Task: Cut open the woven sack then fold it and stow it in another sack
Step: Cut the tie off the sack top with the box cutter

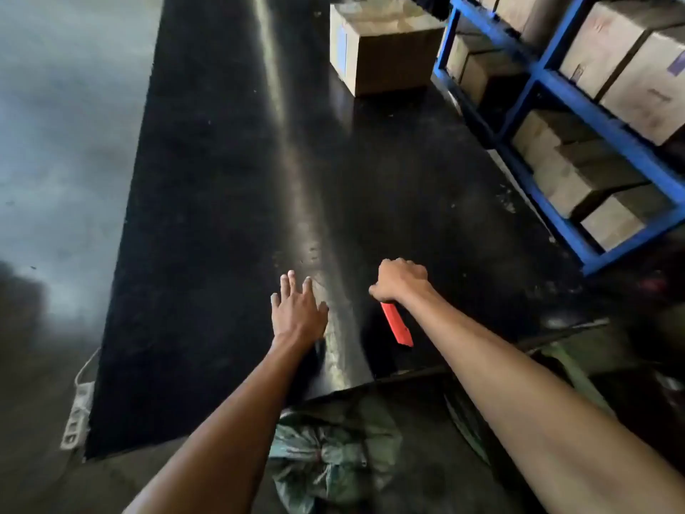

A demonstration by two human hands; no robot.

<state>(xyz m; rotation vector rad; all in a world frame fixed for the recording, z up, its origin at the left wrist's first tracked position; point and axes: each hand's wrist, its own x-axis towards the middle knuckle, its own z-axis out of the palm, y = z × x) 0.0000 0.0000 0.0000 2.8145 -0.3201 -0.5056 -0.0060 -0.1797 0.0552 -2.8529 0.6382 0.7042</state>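
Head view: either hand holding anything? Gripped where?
Right hand grips a red cutter by its far end; the near end sticks out. Left hand holds nothing, fingers straight.

1. Left hand [296,313] is stretching forward, palm facing down, fingers straight and slightly spread.
2. Right hand [402,280] is gripping a red cutter [397,326] in a fist, knuckles up, the cutter's free end pointing back toward the body.
3. Both forearms are extending forward, bare, side by side.
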